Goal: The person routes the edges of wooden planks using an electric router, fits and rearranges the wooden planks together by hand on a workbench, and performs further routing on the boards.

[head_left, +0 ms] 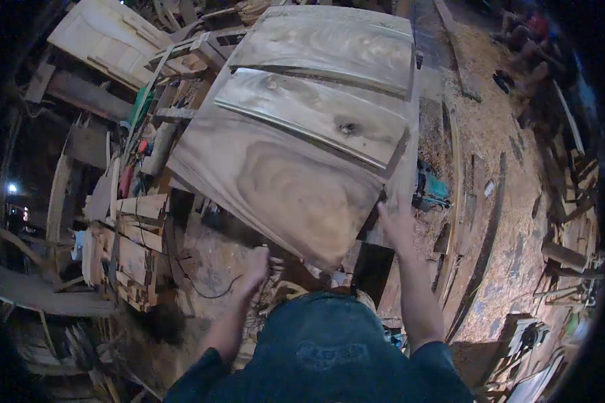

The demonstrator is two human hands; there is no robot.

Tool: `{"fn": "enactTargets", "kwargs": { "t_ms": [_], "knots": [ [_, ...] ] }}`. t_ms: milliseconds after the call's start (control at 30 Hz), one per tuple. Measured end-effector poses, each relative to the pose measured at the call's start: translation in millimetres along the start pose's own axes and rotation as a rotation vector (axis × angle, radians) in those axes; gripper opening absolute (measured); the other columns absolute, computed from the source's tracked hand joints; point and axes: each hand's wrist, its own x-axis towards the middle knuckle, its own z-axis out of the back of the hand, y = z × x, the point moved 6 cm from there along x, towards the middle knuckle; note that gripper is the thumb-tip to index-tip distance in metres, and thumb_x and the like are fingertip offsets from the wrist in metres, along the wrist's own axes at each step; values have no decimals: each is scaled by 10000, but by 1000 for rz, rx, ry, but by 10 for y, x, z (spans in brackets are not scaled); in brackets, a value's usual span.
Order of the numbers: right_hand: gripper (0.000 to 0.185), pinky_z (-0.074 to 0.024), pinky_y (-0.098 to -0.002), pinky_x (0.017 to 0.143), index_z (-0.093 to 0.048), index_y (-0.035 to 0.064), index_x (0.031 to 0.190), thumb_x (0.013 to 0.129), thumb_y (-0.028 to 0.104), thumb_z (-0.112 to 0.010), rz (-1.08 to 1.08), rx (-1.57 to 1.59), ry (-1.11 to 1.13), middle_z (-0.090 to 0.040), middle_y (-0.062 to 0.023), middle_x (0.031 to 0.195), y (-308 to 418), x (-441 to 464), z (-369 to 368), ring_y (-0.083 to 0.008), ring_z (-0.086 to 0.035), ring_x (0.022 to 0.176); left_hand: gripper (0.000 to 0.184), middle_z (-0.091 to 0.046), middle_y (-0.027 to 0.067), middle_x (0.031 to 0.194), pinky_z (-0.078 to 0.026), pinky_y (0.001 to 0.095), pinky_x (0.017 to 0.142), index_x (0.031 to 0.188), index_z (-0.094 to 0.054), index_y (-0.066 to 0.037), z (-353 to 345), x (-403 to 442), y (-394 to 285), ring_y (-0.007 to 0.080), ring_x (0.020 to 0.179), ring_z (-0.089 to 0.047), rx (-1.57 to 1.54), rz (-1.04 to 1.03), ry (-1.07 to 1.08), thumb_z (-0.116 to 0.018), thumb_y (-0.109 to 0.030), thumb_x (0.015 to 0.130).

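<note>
A wide wooden panel (302, 195) with swirling grain lies in front of me, one corner pointing toward my body. Two loose boards rest across it: a nearer board (309, 117) with a dark knot and a farther, wider board (329, 46). My left hand (257, 265) is just off the panel's near left edge, its fingers curled. Whether anything is inside them is hidden. At the right edge of the panel, my right hand (396, 227) has its fingers stretched forward, close to the edge and holding nothing I can see. Contact with the wood is unclear.
Stacked wood offcuts (133, 258) stand at the left, near a dark cable (208, 294). A teal power tool (433, 188) sits to the right of the panel. Sawdust covers the floor (504, 269). Another person (528, 40) is at the far right.
</note>
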Motion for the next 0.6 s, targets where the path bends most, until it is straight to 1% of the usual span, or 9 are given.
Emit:
{"fn": "enactTargets", "kwargs": {
  "t_ms": [67, 133, 200, 267, 333, 367, 433, 533, 600],
  "knots": [
    [718, -329, -455, 1088, -392, 0, 1410, 848, 334, -687, -10, -11, 4, -462, -285, 1366, -32, -298, -83, -409, -417, 1305, 361, -689, 136, 874, -515, 316, 607, 960, -533, -36, 680, 228, -317, 207, 668, -644, 274, -223, -80, -346, -339, 1017],
    [730, -294, -483, 1111, -389, -22, 1404, 831, 312, -693, -76, -69, 5, -433, -285, 1398, -15, -498, -206, -441, -382, 1322, 307, -684, 112, 847, -497, 304, 564, 936, -528, -52, 1068, 216, -1005, 182, 647, -638, 304, -460, -269, -380, -310, 1014],
    [732, -276, -505, 1115, -390, -23, 1405, 829, 317, -687, -96, -66, -7, -428, -284, 1404, 187, -565, -254, -445, -369, 1331, 262, -673, 96, 825, -498, 297, 584, 952, -522, -66, 1466, 557, -1496, 173, 658, -639, 288, -533, -284, -416, -297, 1014],
    [743, -231, -534, 1130, -385, -39, 1404, 828, 330, -675, -122, -93, -41, -406, -294, 1421, 171, -615, -383, -449, -333, 1357, 237, -666, 107, 852, -485, 296, 653, 998, -517, -78, 1605, 831, -1989, 175, 784, -661, 109, -474, -348, -453, -305, 1010],
    [747, -212, -538, 1136, -392, -42, 1399, 824, 339, -678, -159, -104, -47, -394, -293, 1432, 237, -546, -450, -451, -318, 1366, 248, -663, 117, 904, -479, 314, 701, 1015, -524, -69, 1572, 1027, -2481, 181, 851, -659, 240, -602, -354, -460, -308, 1009],
    [749, -203, -540, 1140, -395, -44, 1397, 822, 344, -680, -181, -114, -46, -388, -292, 1437, 272, -525, -479, -452, -311, 1370, 255, -661, 119, 917, -476, 324, 716, 1014, -526, -60, 1563, 1222, -2674, 181, 862, -652, 261, -584, -359, -464, -308, 1007],
    [742, -245, -487, 1137, -391, -54, 1401, 825, 302, -695, -239, -172, -101, -389, -317, 1424, 355, -470, -548, -440, -315, 1374, 271, -655, 123, 941, -469, 344, 746, 1012, -531, -43, 1568, 1666, -3035, 181, 885, -639, 301, -550, -372, -473, -308, 1004],
    [738, -271, -450, 1138, -391, -60, 1401, 821, 270, -706, -325, -124, -193, -399, -324, 1415, 501, -344, -640, -429, -322, 1377, 349, -654, 190, 1007, -483, 404, 778, 1074, -548, 12, 1663, 2183, -3511, 296, 933, -646, 793, -769, -522, -474, -322, 1003],
    [735, -276, -442, 1139, -393, -62, 1399, 818, 259, -708, -346, -93, -247, -403, -317, 1418, 525, -308, -684, -424, -328, 1377, 304, -642, 184, 961, -468, 441, 788, 1031, -547, 2, 1840, 2521, -3675, 339, 904, -619, 1002, -953, -750, -485, -292, 987]
  ]
}}
